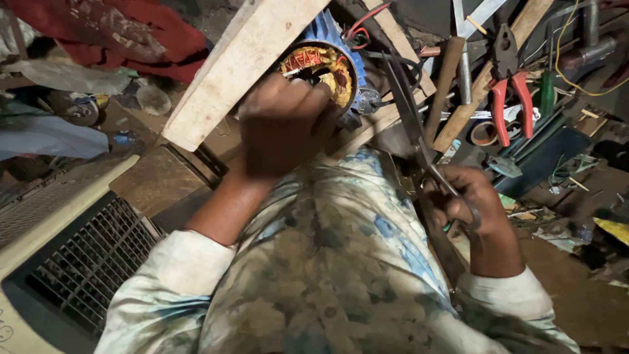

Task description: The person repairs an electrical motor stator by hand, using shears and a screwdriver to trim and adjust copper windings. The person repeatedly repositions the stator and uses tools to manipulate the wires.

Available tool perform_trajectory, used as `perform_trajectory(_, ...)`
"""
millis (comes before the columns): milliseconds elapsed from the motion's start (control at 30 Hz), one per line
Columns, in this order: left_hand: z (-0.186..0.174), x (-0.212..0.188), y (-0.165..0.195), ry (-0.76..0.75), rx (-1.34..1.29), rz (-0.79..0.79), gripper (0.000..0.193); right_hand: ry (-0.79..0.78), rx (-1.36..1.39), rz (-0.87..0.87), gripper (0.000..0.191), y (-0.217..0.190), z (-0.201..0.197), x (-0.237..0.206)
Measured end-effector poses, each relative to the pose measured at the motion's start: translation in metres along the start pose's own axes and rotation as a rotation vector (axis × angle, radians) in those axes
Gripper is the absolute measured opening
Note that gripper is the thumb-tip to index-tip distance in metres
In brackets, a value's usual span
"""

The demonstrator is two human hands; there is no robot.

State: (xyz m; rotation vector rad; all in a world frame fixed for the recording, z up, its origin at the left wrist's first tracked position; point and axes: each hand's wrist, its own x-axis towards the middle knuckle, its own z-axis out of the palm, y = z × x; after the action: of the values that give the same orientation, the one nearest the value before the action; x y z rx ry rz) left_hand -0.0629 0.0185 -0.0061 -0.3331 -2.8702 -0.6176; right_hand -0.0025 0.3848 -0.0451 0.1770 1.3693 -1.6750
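A blue motor stator with copper-coloured windings lies between two wooden planks. My left hand is raised to its open end, fingers closed against the windings; whether it holds something small is hidden. Lower right, my right hand grips a pair of metal scissors by the handles, with the long blades pointing up toward the motor. Red and black wires run off the top of the stator.
Red-handled pliers, a wooden-handled tool, a tape roll and loose wires crowd the right side. A cream-coloured grille casing sits lower left. Red cloth lies at the top left. My patterned clothing fills the bottom centre.
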Motion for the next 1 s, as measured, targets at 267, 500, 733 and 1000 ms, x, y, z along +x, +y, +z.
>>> perform_trajectory(267, 0.002, -0.006, -0.012, -0.065, -0.031, 0.033, 0.019, -0.156, 0.06, 0.072, 0.087, -0.003, 0.007, -0.001)
perform_trajectory(500, 0.001, -0.015, -0.021, 0.032, -0.078, 0.099, 0.016, -0.208, 0.051, 0.146, 0.087, -0.025, 0.013, 0.007)
perform_trajectory(733, 0.007, -0.016, -0.035, -0.029, -0.134, 0.24, 0.026, -0.185, 0.089, 0.153, 0.089, -0.031, 0.02, 0.008)
perform_trajectory(1000, 0.018, -0.017, -0.04, -0.048, -0.216, 0.215, 0.028, -0.212, 0.286, 0.185, 0.083, -0.036, 0.024, 0.005)
